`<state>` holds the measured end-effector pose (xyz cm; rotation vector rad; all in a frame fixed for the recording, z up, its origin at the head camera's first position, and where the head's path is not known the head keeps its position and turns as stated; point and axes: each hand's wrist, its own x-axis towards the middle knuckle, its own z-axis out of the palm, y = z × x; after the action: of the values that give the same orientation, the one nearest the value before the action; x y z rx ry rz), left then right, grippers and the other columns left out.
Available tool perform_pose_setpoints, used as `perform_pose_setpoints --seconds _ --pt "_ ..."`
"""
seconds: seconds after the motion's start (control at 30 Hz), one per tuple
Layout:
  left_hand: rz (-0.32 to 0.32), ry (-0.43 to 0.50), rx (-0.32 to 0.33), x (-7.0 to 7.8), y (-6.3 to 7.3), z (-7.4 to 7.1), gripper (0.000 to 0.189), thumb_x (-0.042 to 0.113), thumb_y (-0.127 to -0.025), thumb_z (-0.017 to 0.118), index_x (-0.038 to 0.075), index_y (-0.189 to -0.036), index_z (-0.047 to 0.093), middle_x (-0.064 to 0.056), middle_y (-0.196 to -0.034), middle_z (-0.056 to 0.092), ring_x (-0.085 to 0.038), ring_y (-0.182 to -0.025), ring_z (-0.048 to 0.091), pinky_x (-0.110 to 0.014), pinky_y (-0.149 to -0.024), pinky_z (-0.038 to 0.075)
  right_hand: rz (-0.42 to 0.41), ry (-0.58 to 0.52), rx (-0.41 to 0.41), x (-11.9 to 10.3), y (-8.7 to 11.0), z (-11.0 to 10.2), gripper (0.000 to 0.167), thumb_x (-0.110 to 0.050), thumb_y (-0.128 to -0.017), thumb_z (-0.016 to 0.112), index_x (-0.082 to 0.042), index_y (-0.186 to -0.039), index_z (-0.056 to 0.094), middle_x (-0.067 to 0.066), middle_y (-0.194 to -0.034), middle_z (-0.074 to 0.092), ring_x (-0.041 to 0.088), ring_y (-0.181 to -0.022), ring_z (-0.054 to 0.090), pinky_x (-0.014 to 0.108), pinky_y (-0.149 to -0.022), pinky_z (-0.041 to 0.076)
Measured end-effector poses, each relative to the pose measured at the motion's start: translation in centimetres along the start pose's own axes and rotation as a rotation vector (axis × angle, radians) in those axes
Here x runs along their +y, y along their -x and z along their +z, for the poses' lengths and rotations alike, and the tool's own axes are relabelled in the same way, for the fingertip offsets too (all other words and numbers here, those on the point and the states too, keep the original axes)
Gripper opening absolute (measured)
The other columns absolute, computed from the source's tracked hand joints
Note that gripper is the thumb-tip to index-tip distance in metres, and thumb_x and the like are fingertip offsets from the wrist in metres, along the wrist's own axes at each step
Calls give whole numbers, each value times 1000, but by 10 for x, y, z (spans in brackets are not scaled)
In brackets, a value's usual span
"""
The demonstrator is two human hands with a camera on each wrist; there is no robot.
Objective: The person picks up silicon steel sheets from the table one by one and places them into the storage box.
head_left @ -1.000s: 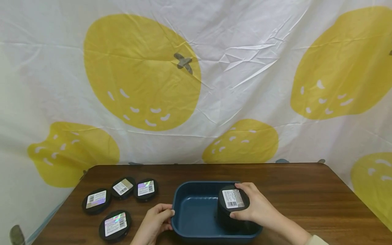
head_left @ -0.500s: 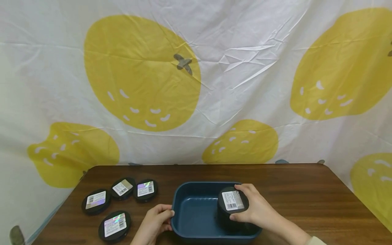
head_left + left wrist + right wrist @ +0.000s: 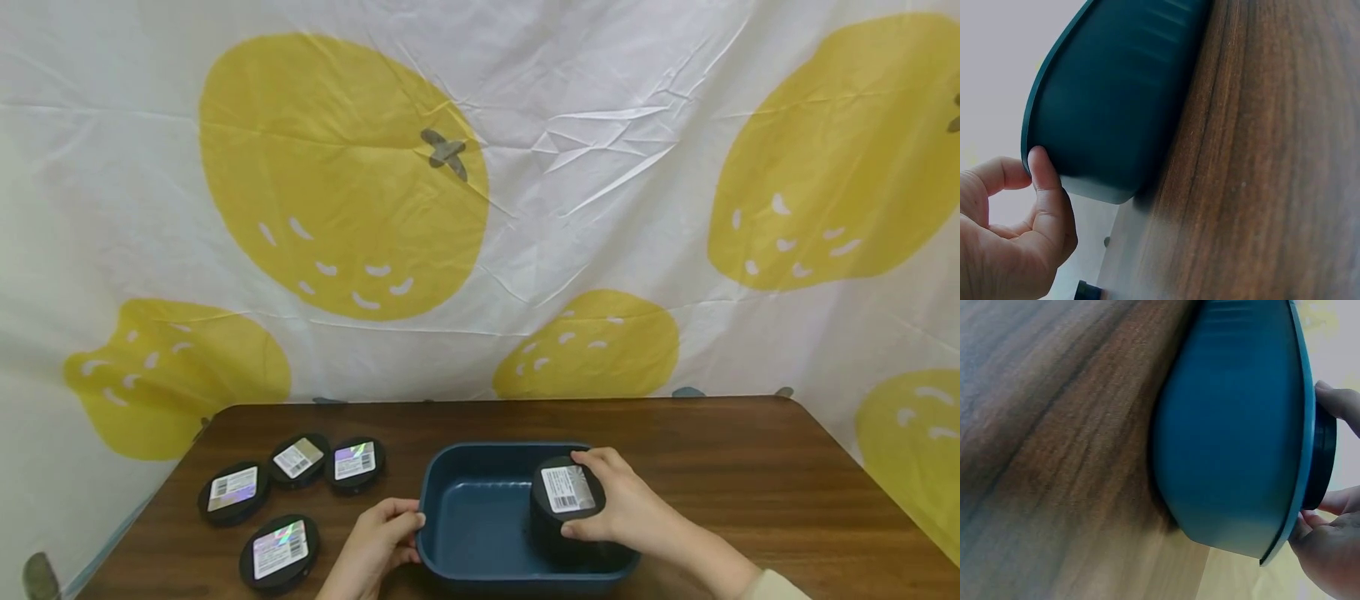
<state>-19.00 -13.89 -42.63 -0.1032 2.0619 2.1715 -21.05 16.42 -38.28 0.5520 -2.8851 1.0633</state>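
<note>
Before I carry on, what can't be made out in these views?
- Head view: print on the white labels of four flat, round black discs; too small.
- Foot of the labelled round black container: lost in shadow inside the dark blue rectangular tub in the head view; hidden by the tub wall in the right wrist view.
- Left wrist view: small black object, cut off by the bottom edge.

Soft, muted light; blurry wrist-view tabletop (image 3: 1297, 175)
</note>
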Motion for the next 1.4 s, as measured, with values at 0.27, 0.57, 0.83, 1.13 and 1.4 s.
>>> perform_pose_setpoints --seconds 0.27,0.57,0.83,1.13,1.4 --pt "-6 -5 25 -1 -1 0 31 4 -84 54 -15 -108 51 -4 -72 53 -13 -61 50 -25 -54 48 -14 14 -5 0 0 0 91 -36 -60 85 2 -132 46 15 -123 44 27 -101 49 42 -80 46" --pt "-7 1 18 -1 -1 0 31 4 -84 54 -15 -108 50 -3 -71 53 -12 -61 50 -24 -54 47 -13 20 -7 1 0 1 91 -38 -60 84 1 -133 46 15 -124 44 27 -101 49 42 -79 46" --pt "0 6 7 1 0 1 31 4 -82 54 -14 -107 51 -3 -70 53 -12 -60 50 -23 -54 47 -77 -1 -44 5 4 -6 93 -41 -65 82 2 -136 41 20 -130 39 35 -109 49 49 -84 45" --pt "3 0 3 2 1 1 31 4 -82 54 -14 -107 50 -3 -71 54 -12 -59 51 -23 -54 48 -219 -11 39 15 13 -17 72 -15 -74 74 3 -135 41 17 -129 42 31 -105 53 43 -87 47" --pt "-8 -15 8 1 -1 1 30 4 -83 54 -15 -107 51 -3 -71 54 -12 -59 52 -23 -54 48 -186 104 160 20 19 -17 61 -5 -73 72 5 -129 49 14 -121 49 31 -108 52 47 -87 46"
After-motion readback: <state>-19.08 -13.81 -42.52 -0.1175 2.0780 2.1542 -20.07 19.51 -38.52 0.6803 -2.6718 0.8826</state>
